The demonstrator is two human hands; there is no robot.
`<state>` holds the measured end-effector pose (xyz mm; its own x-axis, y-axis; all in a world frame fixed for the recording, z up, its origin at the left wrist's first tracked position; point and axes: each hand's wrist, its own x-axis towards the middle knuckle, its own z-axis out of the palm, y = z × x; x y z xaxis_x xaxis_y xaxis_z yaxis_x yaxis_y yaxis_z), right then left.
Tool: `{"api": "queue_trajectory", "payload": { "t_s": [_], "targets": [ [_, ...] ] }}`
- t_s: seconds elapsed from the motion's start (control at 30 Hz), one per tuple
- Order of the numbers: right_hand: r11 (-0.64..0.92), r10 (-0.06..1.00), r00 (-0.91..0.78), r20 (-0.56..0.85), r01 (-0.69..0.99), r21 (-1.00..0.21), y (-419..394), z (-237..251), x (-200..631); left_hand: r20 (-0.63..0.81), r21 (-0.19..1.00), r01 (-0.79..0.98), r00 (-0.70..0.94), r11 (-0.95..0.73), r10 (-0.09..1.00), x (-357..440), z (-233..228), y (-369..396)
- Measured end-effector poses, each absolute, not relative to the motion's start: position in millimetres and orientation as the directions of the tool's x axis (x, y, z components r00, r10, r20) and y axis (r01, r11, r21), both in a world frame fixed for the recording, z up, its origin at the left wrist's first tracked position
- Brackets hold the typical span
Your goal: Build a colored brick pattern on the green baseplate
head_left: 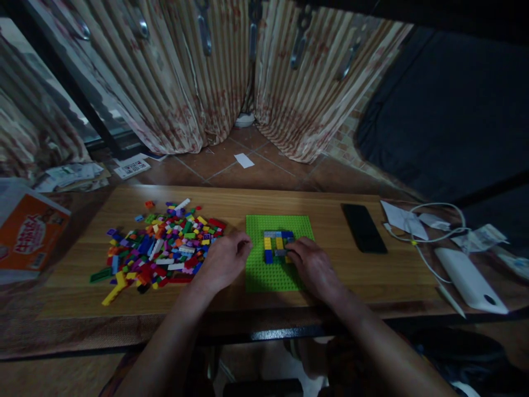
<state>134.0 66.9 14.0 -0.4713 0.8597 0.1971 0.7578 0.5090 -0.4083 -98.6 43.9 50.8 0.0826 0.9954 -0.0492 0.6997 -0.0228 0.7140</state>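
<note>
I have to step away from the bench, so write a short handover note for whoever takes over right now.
Left hand: rests at the left edge of the green baseplate, beside the loose brick pile; whether it holds a brick cannot be told.
Right hand: fingertips on the small brick build on the baseplate.
Done: a few yellow, blue and grey bricks are joined on the plate.
Left: most bricks lie loose in the pile.
A black phone lies to the right.

A wooden table carried a green baseplate at centre, a heap of loose bricks to its left, and a black phone, papers, cable and white device to its right.
</note>
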Motion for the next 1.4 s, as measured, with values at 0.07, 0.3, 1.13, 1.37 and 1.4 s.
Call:
{"api": "queue_trajectory", "payload": {
  "t_s": [0.07,0.3,1.13,1.37,1.4],
  "targets": [
    [0.508,0.86,-0.47,0.197,0.751,-0.423,67,14,134,-0.059,0.697,0.716,0.092,-0.025,0.994,-98,51,44],
    [0.494,0.863,-0.468,0.191,0.701,-0.514,66,16,137,-0.057,0.645,0.763,0.111,-0.048,0.992,-93,49,44],
    [0.521,0.84,-0.516,0.169,0.68,-0.516,70,20,137,-0.09,0.424,0.895,0.197,-0.142,0.976,-83,44,41],
    [0.403,0.901,-0.404,0.157,0.648,-0.647,73,22,141,-0.076,0.422,0.895,0.193,-0.143,0.978,-85,43,41],
    [0.388,0.911,-0.378,0.166,0.645,-0.658,74,23,142,-0.072,0.423,0.894,0.193,-0.145,0.978,-86,42,41]
  ]
}}
